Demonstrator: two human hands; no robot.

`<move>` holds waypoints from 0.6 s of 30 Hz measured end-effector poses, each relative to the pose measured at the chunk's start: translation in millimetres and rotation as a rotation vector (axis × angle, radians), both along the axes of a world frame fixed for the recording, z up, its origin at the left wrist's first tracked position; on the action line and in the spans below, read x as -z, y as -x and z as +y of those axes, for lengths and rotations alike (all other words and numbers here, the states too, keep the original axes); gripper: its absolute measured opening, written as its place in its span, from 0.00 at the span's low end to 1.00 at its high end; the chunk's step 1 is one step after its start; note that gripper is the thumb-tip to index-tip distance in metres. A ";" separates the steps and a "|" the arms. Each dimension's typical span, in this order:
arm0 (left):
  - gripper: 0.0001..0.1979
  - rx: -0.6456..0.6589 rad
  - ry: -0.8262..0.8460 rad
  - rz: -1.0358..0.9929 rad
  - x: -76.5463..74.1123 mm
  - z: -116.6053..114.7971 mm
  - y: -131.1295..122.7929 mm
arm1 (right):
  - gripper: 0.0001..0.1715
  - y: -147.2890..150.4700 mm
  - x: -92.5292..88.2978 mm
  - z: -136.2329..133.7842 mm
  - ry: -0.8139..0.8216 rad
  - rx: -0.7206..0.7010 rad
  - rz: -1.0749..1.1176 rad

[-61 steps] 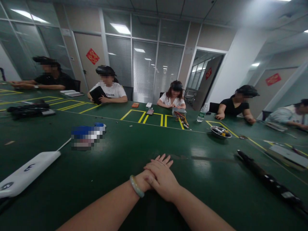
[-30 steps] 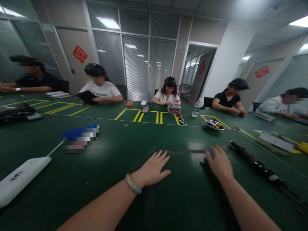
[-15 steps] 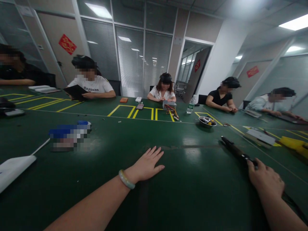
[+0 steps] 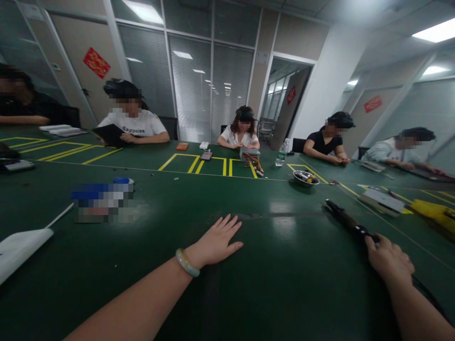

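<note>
My left hand (image 4: 218, 240) lies flat on the green table (image 4: 277, 298) near the middle of the view, palm down with its fingers spread and nothing in it. A pale bangle (image 4: 186, 263) circles that wrist. At the right, my right hand (image 4: 390, 259) is wrapped round the near end of a long dark tool (image 4: 346, 221), which looks like a hair styling iron. The tool's far end points away and to the left, and a dark cord runs back from it past my wrist.
A metal bowl (image 4: 305, 179) of small items, a water bottle (image 4: 282, 154) and a grey box (image 4: 250, 153) with wires stand farther back. At left are a blue-and-white pack (image 4: 103, 199) and a white object (image 4: 23, 251). Several people sit across the table.
My right hand has shifted very slightly to the left, still round the dark tool. My left hand has stayed flat in place.
</note>
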State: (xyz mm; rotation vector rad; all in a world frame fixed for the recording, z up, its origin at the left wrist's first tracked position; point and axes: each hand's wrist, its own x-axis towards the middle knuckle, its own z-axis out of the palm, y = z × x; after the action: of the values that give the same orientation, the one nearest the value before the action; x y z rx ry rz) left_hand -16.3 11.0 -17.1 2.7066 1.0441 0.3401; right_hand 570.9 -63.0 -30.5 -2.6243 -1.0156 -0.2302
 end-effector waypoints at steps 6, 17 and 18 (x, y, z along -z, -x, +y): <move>0.35 -0.008 0.013 -0.009 -4.9 -2.6 -1.2 | 0.46 -12.7 -2.1 7.5 -0.010 0.039 0.111; 0.38 -0.040 0.007 -0.074 -9.4 -8.0 1.3 | 0.47 -45.1 13.2 22.7 -0.108 0.161 0.188; 0.38 -0.036 -0.004 -0.080 -9.4 -8.0 1.2 | 0.46 -49.1 14.6 23.8 -0.114 0.122 0.121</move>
State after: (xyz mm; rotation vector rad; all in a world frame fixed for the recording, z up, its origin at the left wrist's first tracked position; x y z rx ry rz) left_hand -17.5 3.0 -7.7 2.6564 1.0724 0.4529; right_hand 620.0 -39.2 -45.2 -2.5643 -0.7813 -0.1499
